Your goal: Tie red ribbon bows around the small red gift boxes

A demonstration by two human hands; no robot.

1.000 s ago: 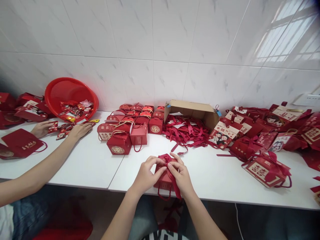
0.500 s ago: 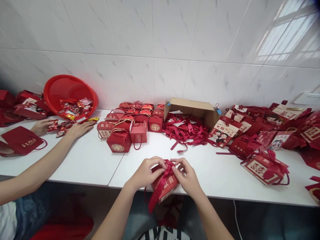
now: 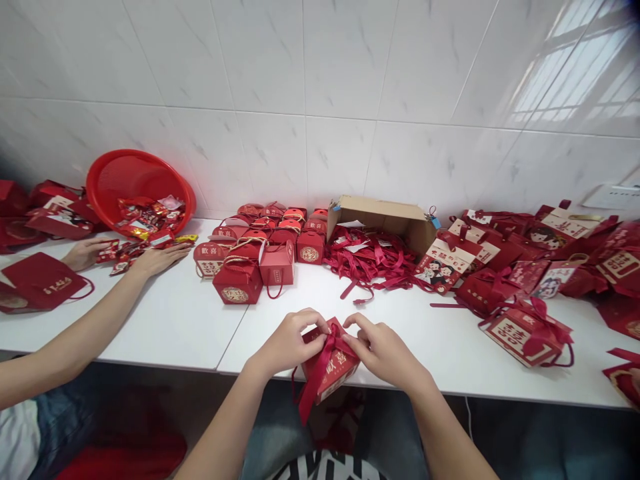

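Observation:
A small red gift box (image 3: 334,368) with gold characters tilts at the near edge of the white table (image 3: 200,327), a dark red ribbon (image 3: 315,387) tied across its top and trailing down its front. My left hand (image 3: 287,343) is closed, pinching the ribbon at the box's top left. My right hand (image 3: 383,350) is closed too, pinching the ribbon at the top right. Both hands touch the box.
Another person's hands (image 3: 157,259) rest among sweets beside a tilted red basin (image 3: 137,187) at the left. Finished red boxes (image 3: 260,257) stand mid-table. A cardboard box (image 3: 383,220) spills red ribbons (image 3: 370,260). Flat red bags (image 3: 520,280) are piled at the right.
The gift box tipped from upright to tilted with its front facing me. The ribbon tail now hangs down the front, and my fingers shifted along the knot.

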